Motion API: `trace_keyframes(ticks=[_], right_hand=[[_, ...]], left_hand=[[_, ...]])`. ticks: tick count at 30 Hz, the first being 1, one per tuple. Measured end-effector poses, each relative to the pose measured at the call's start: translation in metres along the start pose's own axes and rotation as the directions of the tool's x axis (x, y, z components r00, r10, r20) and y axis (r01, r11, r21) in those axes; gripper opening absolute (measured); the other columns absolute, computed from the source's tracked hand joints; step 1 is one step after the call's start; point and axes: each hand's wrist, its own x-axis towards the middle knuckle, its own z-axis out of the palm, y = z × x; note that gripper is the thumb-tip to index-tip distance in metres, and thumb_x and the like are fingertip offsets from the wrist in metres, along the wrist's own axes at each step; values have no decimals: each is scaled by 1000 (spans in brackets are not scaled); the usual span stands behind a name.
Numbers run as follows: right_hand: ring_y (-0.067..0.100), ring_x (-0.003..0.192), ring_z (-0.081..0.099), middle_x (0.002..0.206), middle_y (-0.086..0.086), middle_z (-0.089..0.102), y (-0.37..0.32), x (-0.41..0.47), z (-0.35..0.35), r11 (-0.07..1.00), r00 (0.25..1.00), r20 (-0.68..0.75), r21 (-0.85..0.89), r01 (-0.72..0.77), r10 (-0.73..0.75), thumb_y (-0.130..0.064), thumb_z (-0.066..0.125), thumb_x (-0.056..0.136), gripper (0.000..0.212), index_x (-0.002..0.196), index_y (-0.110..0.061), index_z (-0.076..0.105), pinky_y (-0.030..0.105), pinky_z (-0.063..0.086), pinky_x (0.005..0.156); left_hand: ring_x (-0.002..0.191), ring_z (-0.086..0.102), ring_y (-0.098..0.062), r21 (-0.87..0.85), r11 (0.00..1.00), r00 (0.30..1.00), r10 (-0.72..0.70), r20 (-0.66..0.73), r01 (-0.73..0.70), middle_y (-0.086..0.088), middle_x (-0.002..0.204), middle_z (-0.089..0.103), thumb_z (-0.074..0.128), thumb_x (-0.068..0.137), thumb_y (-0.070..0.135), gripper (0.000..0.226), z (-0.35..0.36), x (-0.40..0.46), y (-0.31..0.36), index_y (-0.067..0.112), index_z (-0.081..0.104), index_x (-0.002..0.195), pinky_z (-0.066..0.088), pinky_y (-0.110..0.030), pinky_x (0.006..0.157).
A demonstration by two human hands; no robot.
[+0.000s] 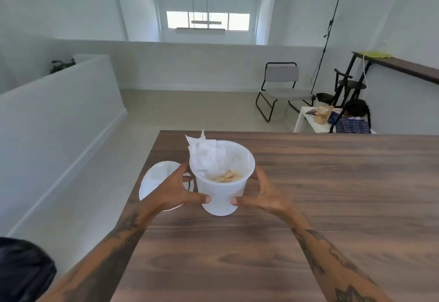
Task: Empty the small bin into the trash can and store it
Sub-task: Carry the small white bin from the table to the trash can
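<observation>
A small white bin (222, 193) sits upright near the left edge of a dark wooden table (308, 206). Crumpled white paper (205, 155) and tan scraps (225, 177) fill it. My left hand (177, 189) grips its left side and my right hand (263, 193) grips its right side, thumbs pressed on the front wall. Past the table's left edge, on the floor, a white trash can (154, 179) shows its open top, partly hidden behind my left hand.
A low white wall (59, 111) runs along the left. A grey chair (282, 90), a small white table with snack bags (311, 118), a stool and a wall shelf (403, 66) stand at the back right. A person sits on the floor there. A dark object (21, 270) is at the lower left.
</observation>
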Motion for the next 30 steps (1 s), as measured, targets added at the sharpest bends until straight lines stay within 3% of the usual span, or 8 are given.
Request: trace_keyframes(ticks=[3, 5, 9, 14, 21, 23, 26, 30], right_hand=[[0, 135, 49, 140, -28, 54, 0, 6, 2, 1000, 1000, 22, 2, 17, -17, -47, 101, 48, 120, 146, -51, 32, 40, 49, 111], [2, 128, 58, 136, -25, 59, 1, 10, 3, 999, 998, 50, 45, 26, -28, -41, 102, 51, 119, 146, -52, 31, 38, 55, 103], [8, 125, 62, 137, -17, 60, -11, 3, 5, 996, 998, 43, 78, 46, -50, -32, 101, 56, 115, 148, -43, 33, 23, 58, 91], [7, 125, 60, 137, -17, 59, -30, -18, 5, 997, 998, 19, 59, 59, -60, -26, 98, 61, 111, 149, -41, 32, 17, 56, 89], [13, 131, 56, 141, -14, 56, -76, -69, 18, 996, 995, -15, 8, 94, -94, -26, 97, 64, 113, 152, -39, 28, 37, 52, 106], [14, 130, 57, 142, -14, 55, -92, -87, 28, 992, 992, -23, -17, 125, -126, -26, 97, 65, 112, 153, -37, 28, 35, 52, 105], [13, 129, 58, 144, -15, 54, -114, -116, 51, 987, 987, -25, -21, 157, -158, -28, 96, 64, 111, 152, -38, 29, 27, 53, 98], [10, 127, 60, 143, -18, 56, -139, -149, 89, 979, 979, -18, -18, 205, -205, -35, 97, 62, 110, 150, -44, 31, 28, 54, 97]], left_hand=[[132, 56, -18, -29, 1000, 1000, 5, 3, -5, 13, 142, 60, 100, 50, 43, 116, 8, 4, 4, 35, 41, 150, 52, -42, 109], [130, 58, -18, -69, 997, 999, 32, -10, -33, 12, 142, 61, 101, 53, 38, 113, 12, 7, 1, 37, 41, 150, 53, -44, 109], [125, 64, -18, -93, 993, 997, 65, -41, -68, 11, 137, 66, 102, 52, 44, 110, 14, 2, 3, 38, 45, 146, 58, -41, 103], [123, 66, -15, -104, 988, 992, 103, -72, -111, 16, 134, 68, 100, 45, 57, 113, 12, -15, 15, 42, 47, 144, 60, -34, 99], [124, 65, -14, -108, 975, 980, 184, -81, -192, 12, 135, 67, 100, 61, 24, 100, -5, -66, 38, 32, 48, 146, 58, -17, 90], [125, 64, -15, -119, 969, 974, 208, -88, -218, 11, 135, 67, 99, 62, 22, 95, -14, -90, 44, 33, 51, 143, 59, -17, 88], [129, 62, -15, -119, 960, 966, 243, -90, -253, 10, 140, 63, 98, 63, 21, 91, -32, -131, 51, 46, 50, 136, 58, -29, 98], [125, 64, -11, -78, 956, 955, 275, -110, -284, 15, 140, 63, 99, 65, 22, 105, -59, -188, 54, 35, 41, 152, 58, -14, 86]])
